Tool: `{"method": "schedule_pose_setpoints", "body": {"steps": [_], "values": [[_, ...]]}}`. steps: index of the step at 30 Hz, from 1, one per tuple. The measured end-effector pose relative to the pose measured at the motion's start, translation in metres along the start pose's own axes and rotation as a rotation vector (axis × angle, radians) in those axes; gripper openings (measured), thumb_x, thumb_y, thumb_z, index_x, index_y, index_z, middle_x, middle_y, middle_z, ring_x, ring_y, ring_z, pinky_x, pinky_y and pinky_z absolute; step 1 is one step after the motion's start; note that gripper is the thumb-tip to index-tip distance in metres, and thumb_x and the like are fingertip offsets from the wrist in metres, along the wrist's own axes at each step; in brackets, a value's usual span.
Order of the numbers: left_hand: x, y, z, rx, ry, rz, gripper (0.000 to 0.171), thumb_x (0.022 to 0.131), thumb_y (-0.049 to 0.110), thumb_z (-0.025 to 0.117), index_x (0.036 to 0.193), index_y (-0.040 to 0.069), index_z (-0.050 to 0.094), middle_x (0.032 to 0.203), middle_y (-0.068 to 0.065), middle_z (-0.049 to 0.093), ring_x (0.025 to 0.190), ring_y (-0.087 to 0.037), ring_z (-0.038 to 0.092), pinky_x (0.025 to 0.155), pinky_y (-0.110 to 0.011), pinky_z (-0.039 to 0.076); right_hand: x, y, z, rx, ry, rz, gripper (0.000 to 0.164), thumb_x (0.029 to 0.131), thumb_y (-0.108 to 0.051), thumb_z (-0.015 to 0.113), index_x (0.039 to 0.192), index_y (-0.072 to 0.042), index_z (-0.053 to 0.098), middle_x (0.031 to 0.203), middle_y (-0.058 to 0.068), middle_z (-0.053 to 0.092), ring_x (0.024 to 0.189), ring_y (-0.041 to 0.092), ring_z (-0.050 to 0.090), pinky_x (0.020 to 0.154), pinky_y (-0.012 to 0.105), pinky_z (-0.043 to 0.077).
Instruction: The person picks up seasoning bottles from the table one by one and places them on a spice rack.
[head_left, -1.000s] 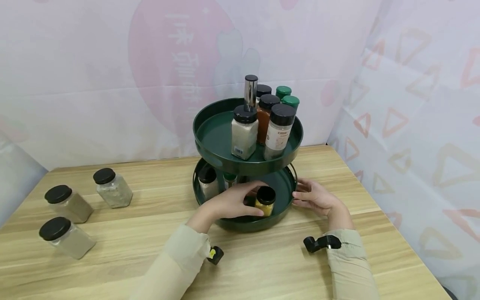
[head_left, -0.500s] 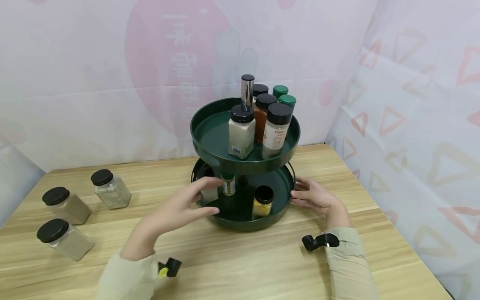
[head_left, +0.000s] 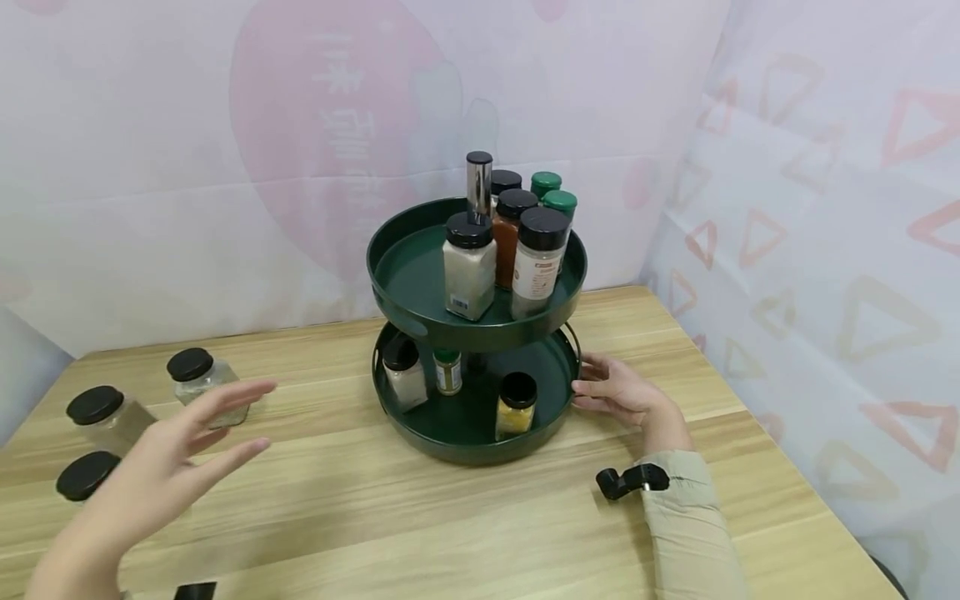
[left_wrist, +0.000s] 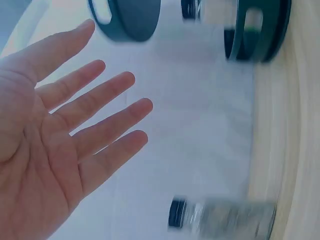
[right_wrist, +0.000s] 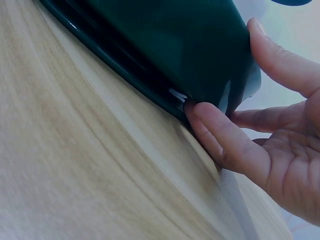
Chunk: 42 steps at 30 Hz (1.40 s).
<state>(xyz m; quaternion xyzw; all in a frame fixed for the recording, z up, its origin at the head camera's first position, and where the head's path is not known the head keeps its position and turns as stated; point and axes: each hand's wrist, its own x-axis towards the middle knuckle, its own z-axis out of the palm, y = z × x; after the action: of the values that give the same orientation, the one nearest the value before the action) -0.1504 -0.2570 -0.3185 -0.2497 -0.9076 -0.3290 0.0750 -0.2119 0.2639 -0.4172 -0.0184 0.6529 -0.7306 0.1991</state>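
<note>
Right hand (head_left: 615, 392) touches the shiny dark green round two-layer stand (head_left: 480, 337)

I see the stand in the middle of the frame, on the pale wooden desk (head_left: 360, 517). The right hand is loosely open, its thumb and fingertips touching the outside of the bottom layer. A see-through jar with yellow stuff and a black lid (head_left: 515, 418) sits in that layer. At the lower left, the left hand (head_left: 165, 462) is wide open and holds nothing, near three see-through jars with black lids (head_left: 122, 427).
</note>
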Motion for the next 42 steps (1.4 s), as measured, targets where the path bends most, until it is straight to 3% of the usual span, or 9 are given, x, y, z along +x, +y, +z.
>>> {"method": "schedule_pose_setpoints", "body": {"steps": [7,15,19,25,30,33,35,39,42], "values": [[-0.026,-0.025,-0.022,0.034,0.190,-0.025,0.059,0.080,0.004,0.071,0.133,0.018,0.049,0.128,0.021,0.049,0.111,0.020,0.039,0.077,0.007,0.033,-0.001,-0.001,0.001,0.004,-0.004,0.006,0.082,0.089,-0.001,0.059,0.148,-0.002,0.002,0.150,0.025,0.010,0.114,0.021,0.050,0.092,0.031,0.049],[-0.058,-0.083,-0.033,-0.054,0.329,-0.130,0.061,0.086,-0.009,0.057,0.140,0.010,0.038,0.136,0.026,0.040,0.120,0.016,0.032,0.098,-0.001,0.016,-0.001,-0.001,0.001,0.007,0.004,0.005,0.082,0.089,-0.001,0.058,0.148,-0.002,0.002,0.150,0.025,0.010,0.112,0.021,0.051,0.090,0.030,0.050],[-0.069,-0.102,-0.035,-0.050,0.364,-0.194,0.063,0.088,-0.006,0.056,0.143,0.016,0.034,0.135,0.031,0.036,0.121,0.018,0.028,0.104,-0.006,0.009,-0.001,-0.001,0.001,0.009,0.005,0.007,0.081,0.089,0.000,0.058,0.148,-0.001,0.002,0.150,0.025,0.012,0.109,0.018,0.052,0.090,0.030,0.050],[-0.080,-0.124,-0.032,-0.062,0.358,-0.266,0.068,0.090,-0.001,0.056,0.145,0.025,0.027,0.134,0.035,0.031,0.118,0.023,0.024,0.108,-0.012,0.002,-0.002,-0.002,0.001,-0.001,0.012,0.008,0.079,0.090,0.000,0.056,0.148,-0.001,0.002,0.150,0.025,0.012,0.111,0.020,0.051,0.092,0.031,0.049],[-0.089,-0.141,-0.025,-0.054,0.331,-0.334,0.074,0.089,0.005,0.060,0.146,0.030,0.021,0.136,0.036,0.025,0.116,0.025,0.019,0.113,-0.047,-0.001,-0.001,-0.002,0.002,-0.002,0.017,0.016,0.078,0.090,0.001,0.055,0.148,-0.002,0.002,0.150,0.024,0.011,0.114,0.021,0.050,0.093,0.031,0.048],[-0.091,-0.154,-0.021,-0.023,0.336,-0.344,0.076,0.086,0.006,0.065,0.146,0.028,0.024,0.129,0.038,0.028,0.113,0.025,0.022,0.113,-0.023,0.011,-0.001,-0.002,0.002,0.002,0.017,0.016,0.079,0.090,0.001,0.055,0.148,-0.002,0.002,0.151,0.024,0.011,0.114,0.021,0.049,0.093,0.031,0.048],[-0.090,-0.163,-0.019,-0.025,0.365,-0.304,0.078,0.079,0.001,0.070,0.144,0.021,0.032,0.124,0.036,0.034,0.112,0.022,0.030,0.100,-0.005,0.023,-0.001,-0.002,0.002,0.005,0.019,0.016,0.079,0.090,0.001,0.056,0.148,-0.001,0.002,0.150,0.024,0.011,0.114,0.021,0.049,0.092,0.031,0.049],[-0.089,-0.181,-0.013,-0.055,0.416,-0.185,0.080,0.066,-0.013,0.075,0.136,0.006,0.044,0.121,0.029,0.043,0.104,0.018,0.043,0.075,0.006,0.032,-0.002,-0.002,0.002,0.005,0.018,0.012,0.079,0.089,0.000,0.056,0.148,-0.001,0.002,0.150,0.024,0.011,0.114,0.022,0.049,0.092,0.031,0.049],[-0.090,-0.190,-0.009,-0.065,0.410,-0.131,0.080,0.062,-0.018,0.075,0.134,-0.001,0.044,0.121,0.026,0.046,0.104,0.018,0.045,0.075,0.006,0.033,-0.002,-0.002,0.002,0.003,0.020,0.011,0.080,0.089,0.000,0.057,0.148,-0.001,0.002,0.151,0.024,0.010,0.117,0.024,0.047,0.093,0.032,0.048]]}}
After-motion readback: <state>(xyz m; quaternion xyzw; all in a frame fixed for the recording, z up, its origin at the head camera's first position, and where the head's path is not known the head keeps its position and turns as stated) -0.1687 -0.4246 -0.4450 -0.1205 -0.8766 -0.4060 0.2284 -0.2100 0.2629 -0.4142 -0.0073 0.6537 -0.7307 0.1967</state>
